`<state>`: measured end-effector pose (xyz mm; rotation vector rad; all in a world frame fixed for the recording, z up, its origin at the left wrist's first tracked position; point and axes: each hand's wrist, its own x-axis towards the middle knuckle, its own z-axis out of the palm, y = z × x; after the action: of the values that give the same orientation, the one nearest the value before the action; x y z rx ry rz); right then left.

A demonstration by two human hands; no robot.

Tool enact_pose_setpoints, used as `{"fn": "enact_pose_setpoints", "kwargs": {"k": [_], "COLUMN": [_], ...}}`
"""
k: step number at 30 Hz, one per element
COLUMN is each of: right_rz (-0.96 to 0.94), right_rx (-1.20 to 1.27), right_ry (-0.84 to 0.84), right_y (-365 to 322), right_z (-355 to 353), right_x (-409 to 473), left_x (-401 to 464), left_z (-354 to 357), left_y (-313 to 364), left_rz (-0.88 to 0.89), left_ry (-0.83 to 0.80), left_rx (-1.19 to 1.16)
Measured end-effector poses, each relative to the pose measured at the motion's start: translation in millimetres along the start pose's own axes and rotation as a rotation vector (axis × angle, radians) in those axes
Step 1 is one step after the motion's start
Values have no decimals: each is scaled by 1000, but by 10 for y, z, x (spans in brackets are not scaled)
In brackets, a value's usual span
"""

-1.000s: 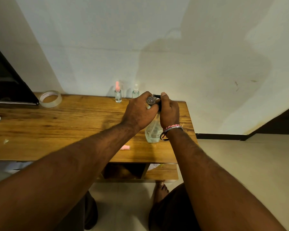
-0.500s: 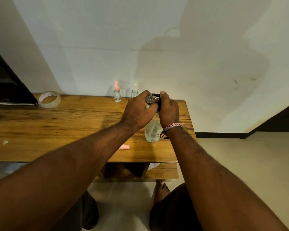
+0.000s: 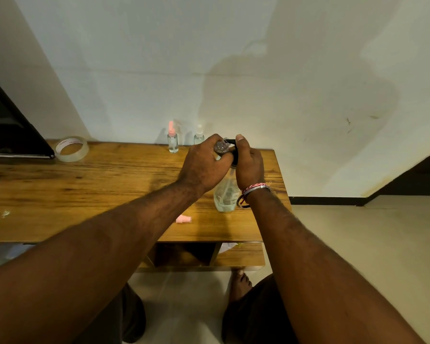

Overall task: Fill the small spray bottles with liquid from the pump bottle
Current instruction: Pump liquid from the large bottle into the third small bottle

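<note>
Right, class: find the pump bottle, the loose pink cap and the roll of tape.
pump bottle (image 3: 225,196), head view, on its clear lower body.
loose pink cap (image 3: 183,219), head view, on its middle.
roll of tape (image 3: 78,155), head view, on its outer wall.

Obstacles, my side of the wooden table (image 3: 90,192):
- Pump bottle (image 3: 225,194), upright near the right edge, with my left hand (image 3: 204,167) and right hand (image 3: 250,165) crowded at its top.
- Two small spray bottles, pink-capped (image 3: 172,141) and white-capped (image 3: 199,135), against the wall just behind my hands.
- Loose pink cap (image 3: 183,219) near the front edge, beneath my left forearm.
- Tape roll (image 3: 71,148) at far left back, beside a dark panel (image 3: 8,130).

Free room: the broad middle-left tabletop; the narrow strip right of the pump bottle.
</note>
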<state>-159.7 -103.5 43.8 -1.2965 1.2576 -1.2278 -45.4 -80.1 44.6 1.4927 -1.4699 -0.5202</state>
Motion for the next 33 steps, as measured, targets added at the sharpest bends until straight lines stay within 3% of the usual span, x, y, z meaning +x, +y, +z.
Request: {"fn": "enact_pose_setpoints", "kwargs": {"k": [33], "right_rz": [-34], "right_rx": [-4], "right_ry": [23], "right_y": [-23], "right_z": [4], "right_x": [19], "left_x": [-24], "left_z": [6], "left_y": [38], "left_rz": [-27], "left_ry": [6], "left_rx": [-22]}}
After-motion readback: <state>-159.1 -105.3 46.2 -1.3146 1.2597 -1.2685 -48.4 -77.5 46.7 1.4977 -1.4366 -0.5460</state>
